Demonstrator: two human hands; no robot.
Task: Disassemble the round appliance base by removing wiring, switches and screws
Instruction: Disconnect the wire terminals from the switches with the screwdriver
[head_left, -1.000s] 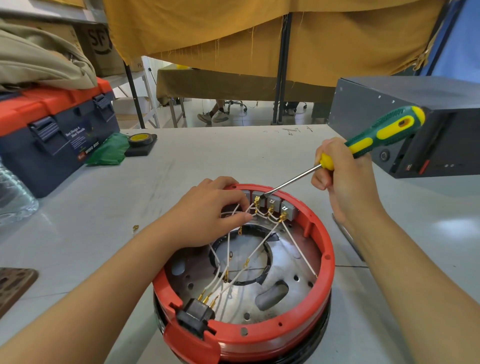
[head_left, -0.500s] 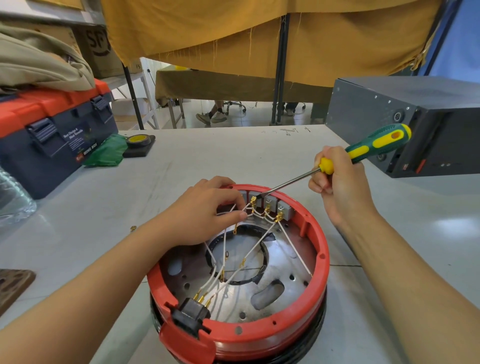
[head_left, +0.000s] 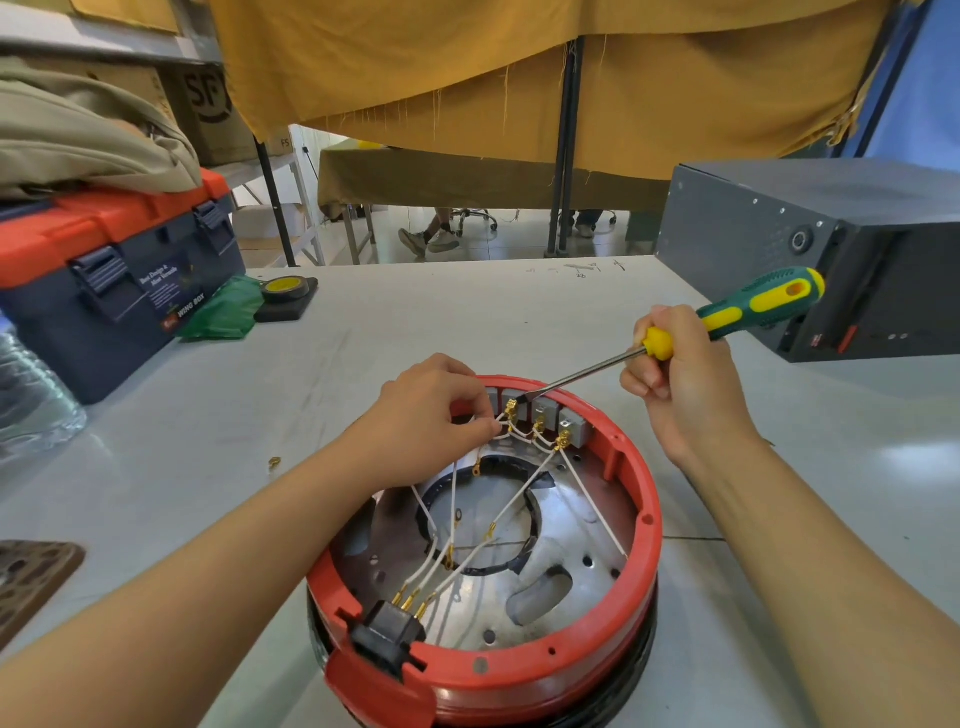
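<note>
The round appliance base has a red rim and a metal floor and sits on the table in front of me. Grey switches line its far inner wall, with white wires on brass terminals running down to a black plug socket at the near rim. My left hand pinches a white wire beside the leftmost switch. My right hand grips a green and yellow screwdriver; its blade tip rests at a switch terminal.
A blue and orange toolbox stands at the left with a green bag and a tape roll beside it. A dark metal case sits at the right. A small brass part lies on the table. A clear plastic bottle stands far left.
My right hand and the screwdriver have shifted slightly, the tip staying at the switch terminals. My left hand keeps pinching the wire in the same place.
</note>
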